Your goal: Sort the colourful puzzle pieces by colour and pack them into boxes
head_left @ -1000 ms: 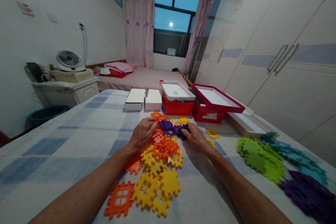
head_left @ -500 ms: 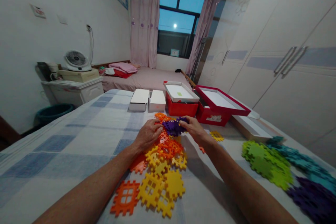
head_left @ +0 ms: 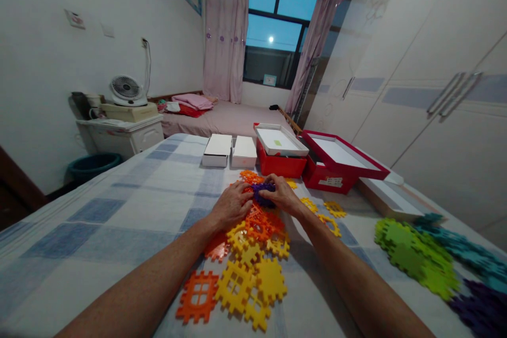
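Purple pieces: the small bunch (head_left: 263,195) is between your two hands, over the far part of the orange pieces (head_left: 259,228).
Your right hand (head_left: 284,196): thumb and fingers pinch the bunch from its right side.
Your left hand (head_left: 233,205): fingers curl at the bunch's left edge, near the orange pieces; you cannot tell whether they grip.
Yellow pieces (head_left: 271,281): heaped nearer you, between your forearms.
Sorted colours: a green pile (head_left: 414,259), a teal pile (head_left: 471,251) and a purple pile (head_left: 483,306) lie right of your right forearm.
Boxes: a red box (head_left: 282,163) stands beyond your hands on the checked cloth (head_left: 158,206).
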